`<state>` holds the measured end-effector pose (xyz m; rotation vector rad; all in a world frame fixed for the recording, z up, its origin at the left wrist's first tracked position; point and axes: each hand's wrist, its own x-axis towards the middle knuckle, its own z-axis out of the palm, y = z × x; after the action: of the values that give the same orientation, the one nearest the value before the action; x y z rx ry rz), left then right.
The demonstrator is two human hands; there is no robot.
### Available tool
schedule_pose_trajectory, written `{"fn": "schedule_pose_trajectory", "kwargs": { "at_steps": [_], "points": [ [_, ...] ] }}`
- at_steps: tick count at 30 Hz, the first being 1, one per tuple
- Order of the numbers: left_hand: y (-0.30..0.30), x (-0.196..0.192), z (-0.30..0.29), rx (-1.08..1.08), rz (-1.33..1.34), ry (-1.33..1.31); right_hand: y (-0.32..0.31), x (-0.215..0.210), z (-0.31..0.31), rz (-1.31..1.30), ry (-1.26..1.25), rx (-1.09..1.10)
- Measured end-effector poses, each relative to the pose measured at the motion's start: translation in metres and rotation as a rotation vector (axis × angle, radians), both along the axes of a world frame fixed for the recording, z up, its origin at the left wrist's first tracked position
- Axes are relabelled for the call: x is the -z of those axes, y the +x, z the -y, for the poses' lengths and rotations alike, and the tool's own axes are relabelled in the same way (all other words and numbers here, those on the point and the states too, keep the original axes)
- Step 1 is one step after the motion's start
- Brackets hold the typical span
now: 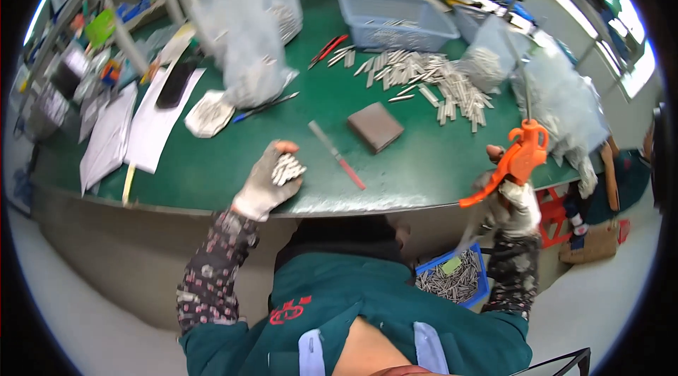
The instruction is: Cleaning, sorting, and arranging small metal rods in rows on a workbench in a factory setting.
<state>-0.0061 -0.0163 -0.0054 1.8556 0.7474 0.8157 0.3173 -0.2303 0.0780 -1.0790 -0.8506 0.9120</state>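
Note:
My left hand (263, 184), in a pale glove with bare fingertips, is closed around a bundle of small metal pieces (287, 169) near the table's front edge. Their light ends face up out of the grip. On the right, my gloved right hand (521, 212) grips an orange air blow gun (520, 156), whose curved end points left toward the table edge. Some of that hand is blurred and covered by the gun. Between the hands lie a thin file-like tool (337, 156) with a red handle and a brown square block (375, 127).
Loose metal strips (417, 72) are heaped before a blue-grey plastic basket (399, 26). Plastic bags (244, 44) stand back left, near a pen (266, 107), red-handled pliers (328, 51) and a phone (175, 85) on paper. A blue bin (483, 273) of metal pieces sits below the table.

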Motion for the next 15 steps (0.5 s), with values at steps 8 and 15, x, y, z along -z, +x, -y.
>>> {"fn": "schedule_pose_trajectory", "kwargs": {
  "at_steps": [8,15],
  "points": [
    [-0.002,0.003,0.005,0.026,-0.004,-0.071,-0.054,-0.077,-0.048,0.956,-0.745,-0.457],
    [-0.003,-0.002,0.007,0.052,0.005,-0.143,-0.078,-0.083,-0.074,1.347,-0.641,-0.534]
  ]
}}
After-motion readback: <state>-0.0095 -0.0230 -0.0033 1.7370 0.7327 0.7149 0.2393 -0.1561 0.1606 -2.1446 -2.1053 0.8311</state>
